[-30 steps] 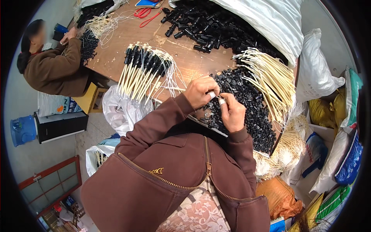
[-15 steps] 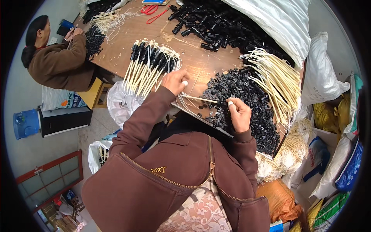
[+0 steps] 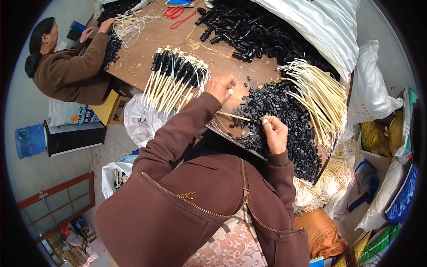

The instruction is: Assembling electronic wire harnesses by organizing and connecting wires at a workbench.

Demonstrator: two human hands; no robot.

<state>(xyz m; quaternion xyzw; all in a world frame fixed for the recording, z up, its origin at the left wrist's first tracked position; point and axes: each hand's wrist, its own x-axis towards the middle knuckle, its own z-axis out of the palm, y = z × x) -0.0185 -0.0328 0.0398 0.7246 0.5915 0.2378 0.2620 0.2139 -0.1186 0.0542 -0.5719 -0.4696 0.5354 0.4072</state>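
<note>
My right hand (image 3: pixel 275 134) is closed on the black end of a thin cream tube (image 3: pixel 234 116), which points left across the table's near edge. Beneath it spreads a pile of small black plastic pieces (image 3: pixel 267 101). My left hand (image 3: pixel 221 89) hovers over the bare wood farther left, its fingers curled toward the thumb; what they hold, if anything, I cannot make out. Just left of that hand lies a row of cream tubes with black fittings (image 3: pixel 171 73), thin white wires trailing from them. A bundle of plain cream tubes (image 3: pixel 316 100) rests on the pile's right side.
Larger black fittings (image 3: pixel 249 33) are heaped at the back of the wooden table (image 3: pixel 142 35), beside a white sack (image 3: pixel 318 26). Red-handled scissors (image 3: pixel 174 12) lie far back. At the far left, another person (image 3: pixel 73 66) works with both hands. Filled sacks (image 3: pixel 376 89) stand on the right.
My left hand has moved right and slightly farther away, off the wires by the tube. My right hand stays nearly still with the tube. The other person's hand has reached toward their wire bundle.
</note>
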